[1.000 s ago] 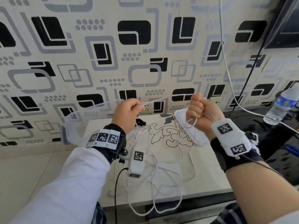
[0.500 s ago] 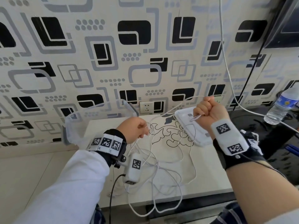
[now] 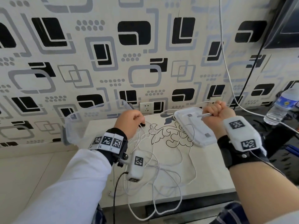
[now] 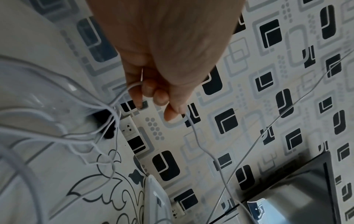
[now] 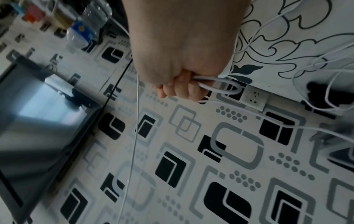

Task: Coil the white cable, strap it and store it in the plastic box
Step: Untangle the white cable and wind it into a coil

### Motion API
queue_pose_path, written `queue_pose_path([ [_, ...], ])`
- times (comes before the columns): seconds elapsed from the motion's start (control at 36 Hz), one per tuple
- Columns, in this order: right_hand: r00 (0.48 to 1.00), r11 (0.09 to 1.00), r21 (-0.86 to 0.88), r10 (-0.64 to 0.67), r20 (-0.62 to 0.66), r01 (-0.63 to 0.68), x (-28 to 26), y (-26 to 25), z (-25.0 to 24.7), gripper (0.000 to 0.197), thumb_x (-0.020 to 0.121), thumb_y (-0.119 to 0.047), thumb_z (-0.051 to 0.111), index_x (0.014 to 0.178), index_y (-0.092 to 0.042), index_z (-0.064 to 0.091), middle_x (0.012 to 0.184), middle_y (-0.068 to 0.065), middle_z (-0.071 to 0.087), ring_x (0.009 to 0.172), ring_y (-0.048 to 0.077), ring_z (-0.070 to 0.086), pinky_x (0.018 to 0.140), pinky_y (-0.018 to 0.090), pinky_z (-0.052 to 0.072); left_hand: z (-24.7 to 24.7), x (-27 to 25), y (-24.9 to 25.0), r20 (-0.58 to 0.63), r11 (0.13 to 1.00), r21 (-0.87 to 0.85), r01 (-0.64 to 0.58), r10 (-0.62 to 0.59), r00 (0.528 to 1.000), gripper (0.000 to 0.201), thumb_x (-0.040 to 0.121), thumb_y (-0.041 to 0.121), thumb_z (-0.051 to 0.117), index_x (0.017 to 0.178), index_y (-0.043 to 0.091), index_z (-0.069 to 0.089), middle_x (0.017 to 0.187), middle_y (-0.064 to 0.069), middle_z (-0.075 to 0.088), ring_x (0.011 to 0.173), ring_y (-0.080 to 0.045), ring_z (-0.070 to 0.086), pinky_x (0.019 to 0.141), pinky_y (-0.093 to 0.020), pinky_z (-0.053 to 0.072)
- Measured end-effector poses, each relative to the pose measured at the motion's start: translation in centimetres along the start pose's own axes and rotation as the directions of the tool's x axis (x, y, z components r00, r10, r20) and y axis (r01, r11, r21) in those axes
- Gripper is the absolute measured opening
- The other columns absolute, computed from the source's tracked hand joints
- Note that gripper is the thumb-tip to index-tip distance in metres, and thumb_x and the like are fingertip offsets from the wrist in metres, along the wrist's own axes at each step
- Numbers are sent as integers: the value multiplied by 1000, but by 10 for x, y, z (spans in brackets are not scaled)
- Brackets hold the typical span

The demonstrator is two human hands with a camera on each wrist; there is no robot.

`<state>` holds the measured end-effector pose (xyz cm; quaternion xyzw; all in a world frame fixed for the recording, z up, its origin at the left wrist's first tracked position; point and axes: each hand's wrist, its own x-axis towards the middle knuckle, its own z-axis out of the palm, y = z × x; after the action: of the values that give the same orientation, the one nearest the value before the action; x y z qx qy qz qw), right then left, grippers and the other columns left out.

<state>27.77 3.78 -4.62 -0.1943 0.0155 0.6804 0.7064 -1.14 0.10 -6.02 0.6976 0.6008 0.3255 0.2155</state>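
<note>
The thin white cable (image 3: 161, 167) lies in loose tangled loops over the patterned table (image 3: 210, 178), with some loops hanging off the front edge. My left hand (image 3: 139, 120) is low over the table and pinches a strand (image 4: 191, 125) between thumb and fingertips. A small black strap (image 4: 109, 125) lies just beyond the left hand on the table. My right hand (image 3: 212, 110) is a fist around a few gathered loops (image 5: 220, 86), above the white lid (image 3: 192, 126). The clear plastic box (image 3: 76, 125) stands at the table's back left corner.
A water bottle (image 3: 281, 105) stands on the dark surface to the right. A wall socket (image 3: 146, 107) sits behind the table. Another white wire (image 3: 226, 70) and a black lead (image 3: 252, 67) hang down the wall beside a dark screen (image 3: 288, 21).
Both hands have dropped from chest height. The left hand went down towards the table; the right moved right, over the lid. The stretch of cable between them has slackened.
</note>
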Motion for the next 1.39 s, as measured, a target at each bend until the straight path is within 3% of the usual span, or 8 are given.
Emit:
queue_pose_path([
  [0.08,1000,992,126,25,-1,-24,-6,2,-1,55,101,-32,37,58,-7,60,41,-6,25,31,8,22,43,12,33,0,-1,2,-36,999,-10,-34,33,999,24,96,14,53,79,11,70,61,14,56,57,-3,49,51,-10,33],
  [0.14,999,990,138,34,17,-36,-10,10,1,47,99,-37,41,86,-3,71,47,-6,24,34,8,23,54,19,50,2,-1,5,-62,998,-18,-52,51,997,23,96,16,53,80,12,70,63,11,56,56,-3,47,53,-15,32],
  [0.28,996,998,47,30,86,-34,-9,28,9,7,100,-19,48,102,-21,54,47,-3,31,34,12,31,63,42,59,9,-3,21,-93,987,-64,-147,141,986,22,96,15,56,80,9,70,56,12,46,51,2,45,50,-10,31],
  [0.44,993,997,-71,24,116,-16,-7,37,11,32,103,-25,39,134,-30,47,49,-1,38,37,12,35,73,47,55,14,-8,35,-23,969,-61,-241,240,971,20,95,20,58,85,13,74,74,-1,67,71,-14,59,68,-33,50],
  [0.56,991,995,-92,51,125,-39,-7,35,10,30,102,-25,41,129,-29,53,52,-3,27,40,12,25,67,41,59,11,-10,38,0,964,-65,-257,258,966,20,95,21,58,89,15,76,82,3,72,75,-4,60,71,-24,49],
  [0.64,989,993,-110,47,142,-32,-6,36,10,29,103,-26,38,128,-30,53,53,-3,26,43,12,24,61,35,57,9,-12,40,44,966,-83,-245,249,968,19,94,24,59,87,22,77,82,2,73,77,-12,63,74,-33,53],
  [0.92,973,913,-403,31,228,65,-15,52,19,32,105,-24,28,130,-37,42,55,-2,34,46,11,28,52,24,26,12,-19,51,181,958,-129,-256,277,944,15,91,22,65,92,16,78,88,4,75,85,-7,65,83,-26,51],
  [1.39,919,673,-739,312,241,-35,-27,66,14,38,105,-27,29,141,-37,36,66,2,46,48,10,29,45,23,37,12,-17,46,172,955,-123,-268,287,942,20,96,18,55,81,13,67,64,-6,64,59,-9,54,61,-15,42],
])
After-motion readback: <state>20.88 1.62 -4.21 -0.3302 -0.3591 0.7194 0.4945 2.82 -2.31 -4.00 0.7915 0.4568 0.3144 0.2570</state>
